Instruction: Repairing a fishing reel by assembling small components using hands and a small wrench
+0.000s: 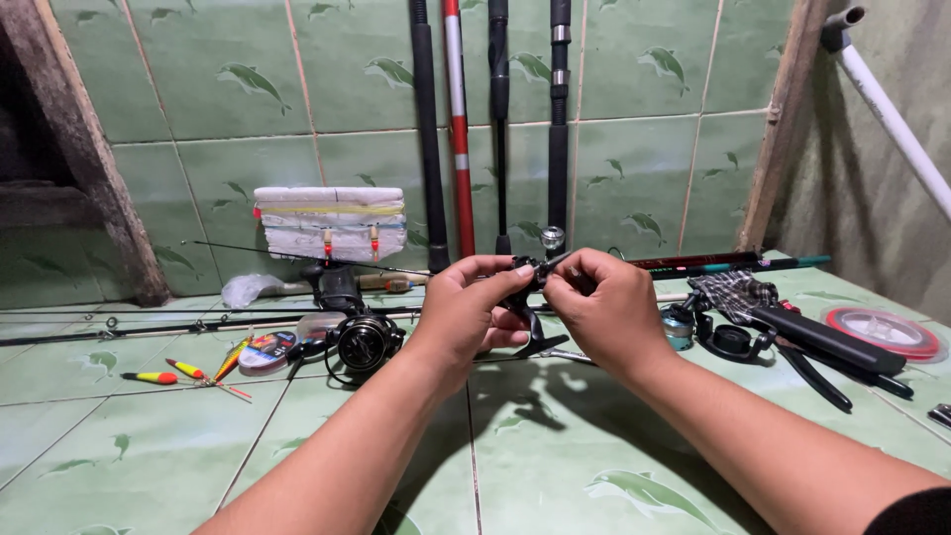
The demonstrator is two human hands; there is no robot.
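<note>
Head view: black reel part (528, 297) pinched between left hand (466, 302) and right hand (606, 307).

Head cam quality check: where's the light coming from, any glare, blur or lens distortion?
Head view: light comes from above and in front, so both hands cast a dark shadow toward the camera on the floor tiles; mild sheen on the glossy tiles, no blown glare; hands and the black reel are sharp; the white pipe bends near the right edge, wide-angle distortion.
</note>
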